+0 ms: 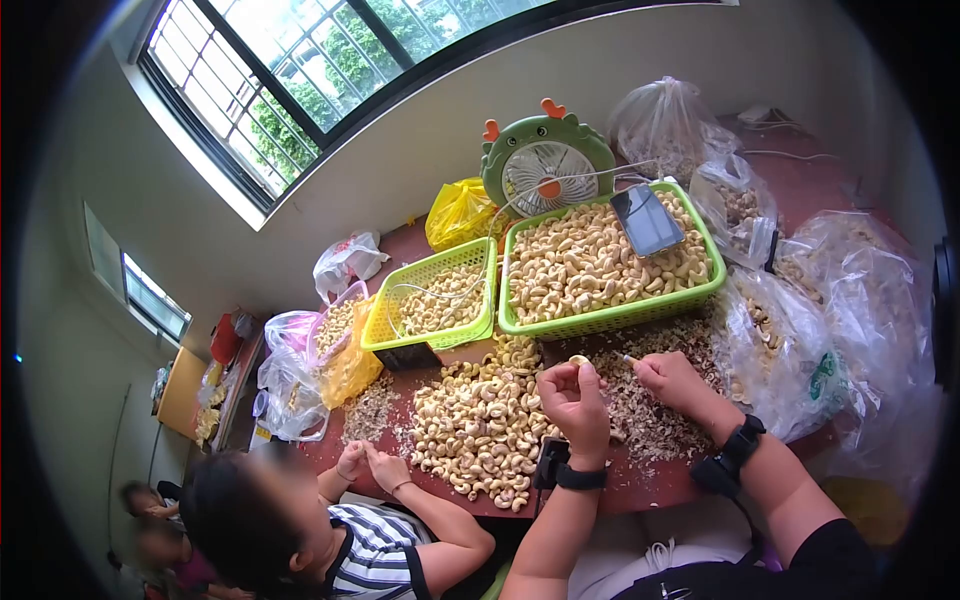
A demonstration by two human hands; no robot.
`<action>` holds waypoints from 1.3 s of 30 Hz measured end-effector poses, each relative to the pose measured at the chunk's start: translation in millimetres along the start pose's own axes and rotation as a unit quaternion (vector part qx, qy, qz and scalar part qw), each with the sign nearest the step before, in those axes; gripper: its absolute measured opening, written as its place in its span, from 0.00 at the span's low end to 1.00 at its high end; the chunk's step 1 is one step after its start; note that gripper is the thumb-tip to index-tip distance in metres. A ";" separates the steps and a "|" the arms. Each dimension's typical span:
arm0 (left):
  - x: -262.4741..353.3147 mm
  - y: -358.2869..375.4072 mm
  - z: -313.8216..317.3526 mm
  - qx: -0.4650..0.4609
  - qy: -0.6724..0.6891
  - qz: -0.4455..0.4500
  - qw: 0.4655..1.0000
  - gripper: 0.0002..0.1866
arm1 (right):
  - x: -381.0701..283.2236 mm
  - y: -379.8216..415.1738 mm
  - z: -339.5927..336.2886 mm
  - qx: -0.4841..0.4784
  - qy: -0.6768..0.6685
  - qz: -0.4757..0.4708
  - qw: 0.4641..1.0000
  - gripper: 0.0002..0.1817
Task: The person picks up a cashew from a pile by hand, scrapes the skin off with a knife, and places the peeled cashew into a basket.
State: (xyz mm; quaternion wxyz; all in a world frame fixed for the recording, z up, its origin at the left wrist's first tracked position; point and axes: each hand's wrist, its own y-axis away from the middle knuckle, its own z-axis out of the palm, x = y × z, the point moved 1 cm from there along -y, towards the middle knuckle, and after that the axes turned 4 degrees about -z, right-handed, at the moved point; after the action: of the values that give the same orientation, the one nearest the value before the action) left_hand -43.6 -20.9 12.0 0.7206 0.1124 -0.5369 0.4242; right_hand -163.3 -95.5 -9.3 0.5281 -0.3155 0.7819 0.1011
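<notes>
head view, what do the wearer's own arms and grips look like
The left grip and right grip are gloveless. A black left strap and black right strap circle the wrists, each with a blocky black device beside it. The right sleeve is black and short; no left sleeve shows.

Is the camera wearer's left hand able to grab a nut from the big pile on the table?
Yes, probably: the left hand is right beside the cashew pile, and nothing seems to block the way. It already seems to pinch a cashew, so it might need to put that down first.
</notes>
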 end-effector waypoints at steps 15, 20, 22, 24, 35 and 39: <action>-3.8 -21.5 -18.6 -0.059 0.252 -0.225 0.939 0.14 | -2.8 -1.0 -0.9 0.011 0.021 -0.022 0.999 0.21; 0.3 -19.6 -16.9 -0.077 0.252 -0.228 0.937 0.13 | -5.1 0.5 -2.5 0.006 0.009 -0.011 1.000 0.21; 0.0 -17.9 -16.8 -0.064 0.204 -0.179 0.960 0.11 | -3.1 0.1 -2.0 0.005 0.021 -0.007 1.000 0.20; 0.5 -17.5 -15.8 -0.071 0.192 -0.160 0.966 0.11 | -3.5 0.4 -2.1 0.008 0.019 -0.013 1.000 0.20; 68.9 15.1 13.2 -0.017 -0.074 0.207 0.976 0.10 | -4.4 1.2 -4.0 0.003 0.042 -0.006 0.999 0.21; 115.8 15.4 28.0 -0.055 -0.233 0.481 0.843 0.09 | -10.3 3.3 -5.7 0.009 0.017 -0.004 1.000 0.20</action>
State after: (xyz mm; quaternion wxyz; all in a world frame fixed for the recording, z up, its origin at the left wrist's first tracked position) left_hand -66.5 28.1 119.3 0.2848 -0.1040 -0.6978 0.6489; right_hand -167.1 -91.7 1.7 0.5175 -0.3154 0.7907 0.0867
